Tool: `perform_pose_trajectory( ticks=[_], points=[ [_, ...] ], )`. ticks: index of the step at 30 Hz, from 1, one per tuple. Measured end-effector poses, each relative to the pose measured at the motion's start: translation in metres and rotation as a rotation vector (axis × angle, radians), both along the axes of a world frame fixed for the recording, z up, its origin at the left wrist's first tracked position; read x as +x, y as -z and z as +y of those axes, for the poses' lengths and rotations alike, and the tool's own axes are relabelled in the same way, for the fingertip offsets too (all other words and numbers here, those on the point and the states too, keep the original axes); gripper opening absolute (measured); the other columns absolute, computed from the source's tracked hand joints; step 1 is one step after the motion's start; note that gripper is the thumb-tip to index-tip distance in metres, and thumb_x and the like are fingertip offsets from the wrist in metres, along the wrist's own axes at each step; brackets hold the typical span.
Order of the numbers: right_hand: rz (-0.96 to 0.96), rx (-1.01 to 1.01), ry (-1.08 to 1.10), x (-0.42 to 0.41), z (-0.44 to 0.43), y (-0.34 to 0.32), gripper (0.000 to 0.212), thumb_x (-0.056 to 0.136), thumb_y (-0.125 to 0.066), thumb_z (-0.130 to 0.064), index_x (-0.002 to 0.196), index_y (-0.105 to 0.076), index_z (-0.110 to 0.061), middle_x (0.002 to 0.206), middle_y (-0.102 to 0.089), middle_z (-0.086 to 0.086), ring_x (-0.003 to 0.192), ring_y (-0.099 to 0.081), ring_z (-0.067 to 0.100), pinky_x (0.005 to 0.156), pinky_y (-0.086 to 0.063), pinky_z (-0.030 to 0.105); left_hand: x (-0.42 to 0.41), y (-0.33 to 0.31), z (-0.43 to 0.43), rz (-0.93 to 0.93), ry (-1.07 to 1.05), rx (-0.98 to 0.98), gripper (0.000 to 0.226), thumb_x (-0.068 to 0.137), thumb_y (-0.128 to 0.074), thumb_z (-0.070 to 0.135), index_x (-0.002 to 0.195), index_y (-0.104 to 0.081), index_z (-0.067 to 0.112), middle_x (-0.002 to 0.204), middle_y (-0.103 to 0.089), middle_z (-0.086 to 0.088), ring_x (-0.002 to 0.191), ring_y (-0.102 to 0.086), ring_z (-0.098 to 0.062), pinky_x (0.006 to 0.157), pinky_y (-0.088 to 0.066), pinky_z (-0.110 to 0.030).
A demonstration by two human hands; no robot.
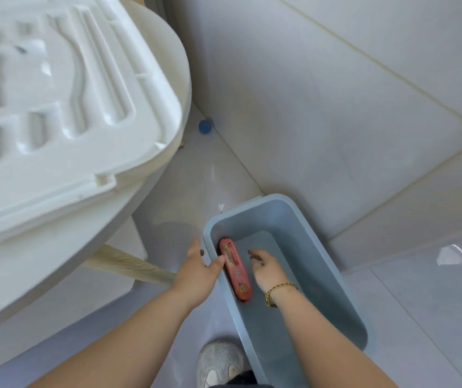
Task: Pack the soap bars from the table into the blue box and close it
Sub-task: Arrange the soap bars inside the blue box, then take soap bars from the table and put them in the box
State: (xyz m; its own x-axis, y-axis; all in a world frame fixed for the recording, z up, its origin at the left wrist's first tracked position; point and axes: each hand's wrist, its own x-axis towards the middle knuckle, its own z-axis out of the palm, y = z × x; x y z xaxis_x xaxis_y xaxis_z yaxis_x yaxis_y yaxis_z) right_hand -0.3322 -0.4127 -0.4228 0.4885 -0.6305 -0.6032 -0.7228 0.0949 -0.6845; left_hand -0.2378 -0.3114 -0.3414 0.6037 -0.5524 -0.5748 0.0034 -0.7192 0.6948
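Observation:
The blue box (319, 247) stands open on the floor against the tiled wall. Inside it, a red-wrapped soap bar (237, 271) stands on edge against the left wall. My left hand (199, 271) grips the box's left rim, its thumb over the edge and touching the soap. My right hand (269, 268) is inside the box just right of the soap, fingers spread and holding nothing. A gold bracelet sits on that wrist. A white lid (56, 107) lies on the round white table (165, 152) at the upper left.
A small blue ball (205, 126) lies on the floor in the corner by the wall. A wooden table leg (137, 267) slants down left of the box. My grey shoe (221, 362) is just beside the box's near end.

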Motion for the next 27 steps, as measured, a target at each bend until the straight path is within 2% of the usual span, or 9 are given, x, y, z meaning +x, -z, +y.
perform_pose_trajectory(
  ticks=[2,4,7,10,13,16,19,23,27],
  points=[
    [-0.016,-0.034,0.016,-0.008,-0.002,-0.019,0.035,0.093,-0.036,-0.009,0.125,-0.051,-0.010,0.124,-0.058,0.010,0.105,-0.057,0.024,0.094,-0.042,0.027,-0.004,-0.021,0.010,-0.083,0.066,-0.028,0.054,0.091,-0.048,0.025,0.139,-0.025,0.018,0.144,-0.036,-0.005,0.127,-0.040,-0.020,0.094,-0.030,-0.020],
    [-0.064,-0.053,0.012,-0.017,-0.001,-0.038,0.032,0.092,-0.036,-0.005,0.118,-0.054,-0.006,0.099,-0.062,0.003,0.078,-0.056,0.016,0.071,-0.046,0.017,-0.010,-0.042,0.022,-0.159,0.135,-0.086,0.042,0.091,-0.048,0.022,0.132,-0.037,0.020,0.137,-0.044,0.000,0.117,-0.045,-0.010,0.087,-0.029,-0.012],
    [-0.135,-0.124,-0.011,-0.023,0.002,-0.074,0.031,0.090,-0.036,0.000,0.113,-0.056,-0.003,0.075,-0.056,-0.009,0.058,-0.051,0.008,0.050,-0.041,0.007,-0.022,-0.083,0.046,-0.239,0.178,-0.242,0.023,0.090,-0.049,0.019,0.106,-0.052,0.035,0.102,-0.053,0.025,0.093,-0.048,0.004,0.070,-0.030,0.005],
    [-0.253,-0.204,-0.014,-0.020,0.011,-0.132,0.030,0.091,-0.041,-0.003,0.120,-0.049,-0.009,0.078,-0.054,-0.009,0.060,-0.054,0.011,0.060,-0.044,0.017,-0.030,-0.134,0.080,-0.347,0.185,-0.388,0.031,0.088,-0.053,0.018,0.083,-0.048,0.048,0.088,-0.051,0.034,0.085,-0.050,0.018,0.074,-0.032,0.008],
    [-0.430,-0.329,-0.028,-0.011,0.029,-0.201,0.030,0.090,-0.046,-0.004,0.117,-0.041,-0.016,0.080,-0.054,-0.007,0.059,-0.054,0.014,0.053,-0.047,0.012,-0.031,-0.179,0.125,-0.508,0.204,-0.504,0.027,0.086,-0.055,0.017,0.085,-0.055,0.044,0.087,-0.054,0.032,0.084,-0.046,0.026,0.076,-0.031,0.006],
    [-0.556,-0.429,-0.094,0.001,0.053,-0.265,0.024,0.088,-0.049,-0.002,0.105,-0.045,-0.019,0.078,-0.059,-0.006,0.055,-0.057,0.012,0.045,-0.045,0.005,-0.023,-0.215,0.174,-0.675,0.195,-0.573,0.016,0.081,-0.054,0.027,0.091,-0.063,0.036,0.084,-0.055,0.035,0.092,-0.050,0.018,0.081,-0.034,0.003],
    [-0.633,-0.444,-0.208,0.019,0.084,-0.314,0.027,0.086,-0.050,-0.003,0.086,-0.051,-0.030,0.076,-0.063,-0.005,0.050,-0.059,0.002,0.047,-0.046,0.005,-0.010,-0.235,0.218,-0.865,0.065,-0.590,0.027,0.077,-0.048,0.036,0.091,-0.069,0.026,0.086,-0.058,0.029,0.095,-0.053,0.004,0.081,-0.036,-0.001],
    [-0.601,-0.401,-0.338,0.054,0.139,-0.344,0.025,0.085,-0.054,-0.006,0.074,-0.054,-0.028,0.077,-0.062,-0.001,0.056,-0.061,0.001,0.052,-0.047,0.007,0.020,-0.234,0.251,-1.088,-0.223,-0.463,0.029,0.082,-0.055,0.023,0.109,-0.062,0.016,0.111,-0.062,0.002,0.104,-0.048,-0.005,0.082,-0.030,-0.009],
    [-0.497,-0.429,-0.399,0.085,0.186,-0.349,0.008,0.086,-0.054,-0.012,0.088,-0.058,-0.018,0.099,-0.063,0.006,0.090,-0.059,0.019,0.073,-0.043,0.022,0.042,-0.217,0.261,-1.015,-0.248,-0.242,0.057,0.089,-0.049,0.032,0.139,-0.024,0.020,0.148,-0.028,0.002,0.135,-0.025,-0.013,0.102,-0.017,-0.018]
  ],
)
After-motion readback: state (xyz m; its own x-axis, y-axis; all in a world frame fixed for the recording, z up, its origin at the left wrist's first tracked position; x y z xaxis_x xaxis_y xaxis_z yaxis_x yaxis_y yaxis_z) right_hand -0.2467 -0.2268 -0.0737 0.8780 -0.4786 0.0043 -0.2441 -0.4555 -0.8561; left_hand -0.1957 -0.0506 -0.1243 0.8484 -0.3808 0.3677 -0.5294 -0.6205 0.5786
